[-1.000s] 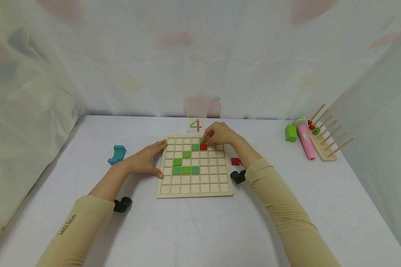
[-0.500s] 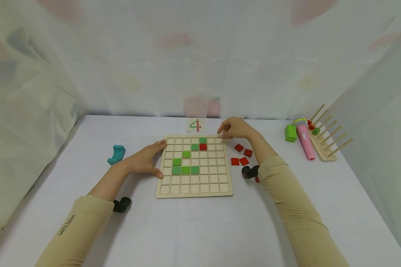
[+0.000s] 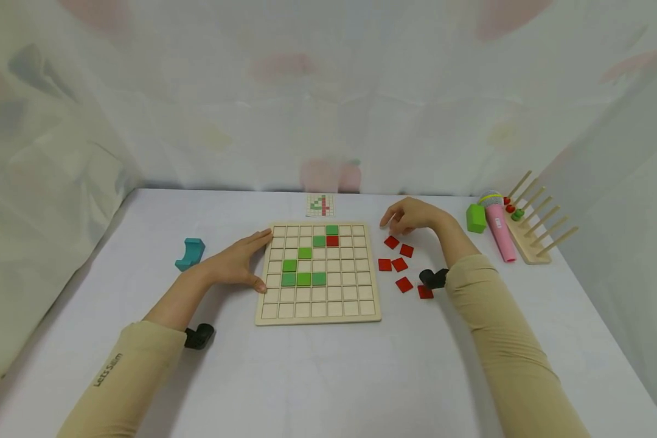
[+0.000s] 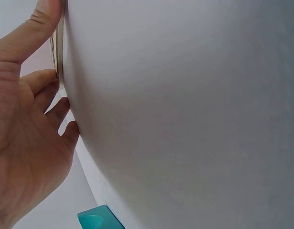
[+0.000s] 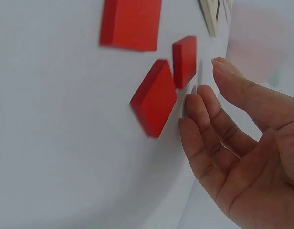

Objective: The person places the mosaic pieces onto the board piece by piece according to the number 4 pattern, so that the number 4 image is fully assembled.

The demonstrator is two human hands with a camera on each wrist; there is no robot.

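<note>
A wooden grid board (image 3: 319, 309) lies on the table, with several green tiles (image 3: 305, 253) and one red tile (image 3: 332, 241) set in its squares. My left hand (image 3: 234, 261) rests along the board's left edge, thumb and fingers spread. Beyond the board's right side, my right hand (image 3: 414, 215) hovers just behind several loose red tiles (image 3: 399, 264). In the right wrist view, its loosely bent fingers (image 5: 194, 143) come close to a red tile (image 5: 159, 98) and hold nothing; thumb and fingers stand apart.
Behind the board lies a small patterned card (image 3: 320, 205). A teal curved block (image 3: 192, 253) sits left of my left hand. To the right are a green block (image 3: 476, 218), a pink toy microphone (image 3: 500, 231) and a wooden peg rack (image 3: 536, 254).
My right hand has moved right, from the board's top squares to the loose red tiles, uncovering the green tile at the top. My left hand stays at the board's edge.
</note>
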